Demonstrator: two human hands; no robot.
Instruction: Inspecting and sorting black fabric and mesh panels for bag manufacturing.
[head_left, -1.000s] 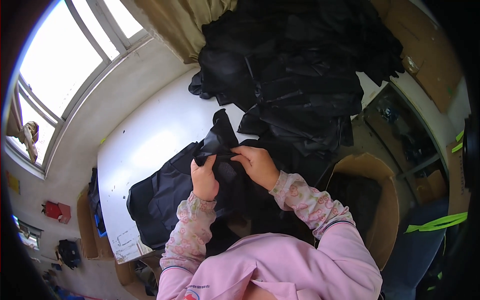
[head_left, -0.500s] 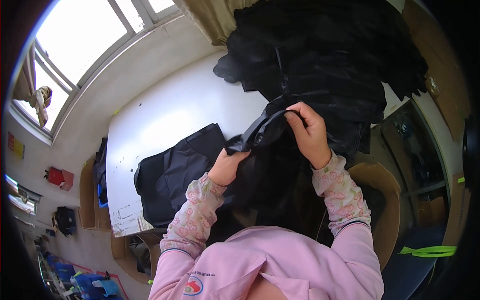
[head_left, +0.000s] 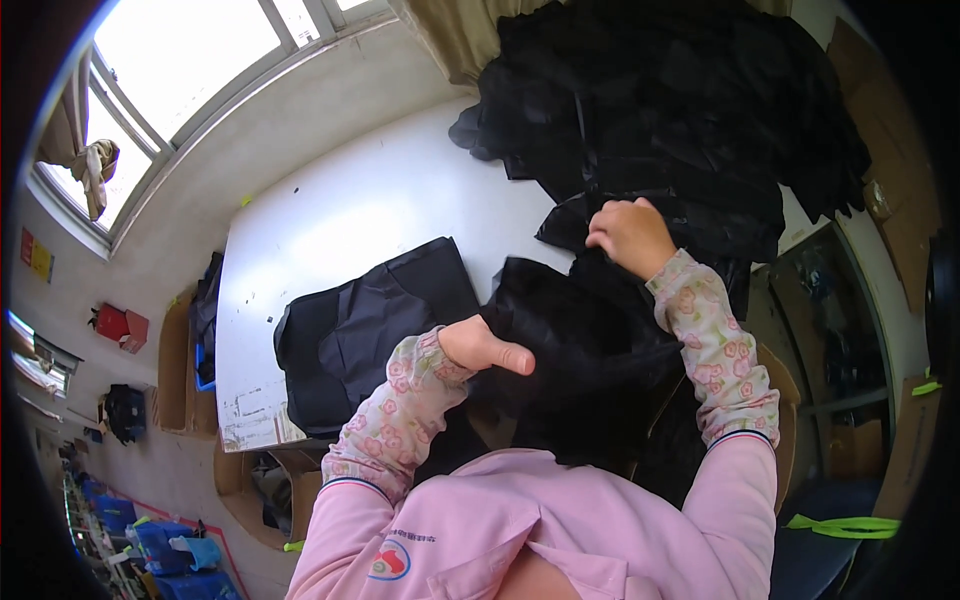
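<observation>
A limp black fabric piece [head_left: 575, 310] hangs in front of me, over the near edge of the table. My left hand [head_left: 487, 345] is at its left side, with the thumb stretched out on top and the fingers hidden by the cloth. Farther right, my right hand [head_left: 632, 238] has its fingers curled down, closed on black cloth where the piece meets a large heap of black fabric [head_left: 670, 110]. Left of my left hand, a flat stack of black fabric pieces [head_left: 375, 330] lies on the white table [head_left: 330, 235].
Cardboard boxes [head_left: 180, 375] stand beyond the table's left end, and another box [head_left: 785, 390] is by my right arm. At the right are a glass-fronted cabinet [head_left: 830, 320] and a bright green strip [head_left: 845, 525]. A window with a curtain [head_left: 455, 40] borders the far side.
The band-like black edge stretched between my hands has dropped into loose cloth. My right hand has turned over, fingers now curled down near the heap. My left thumb now points right. The view shifted slightly.
</observation>
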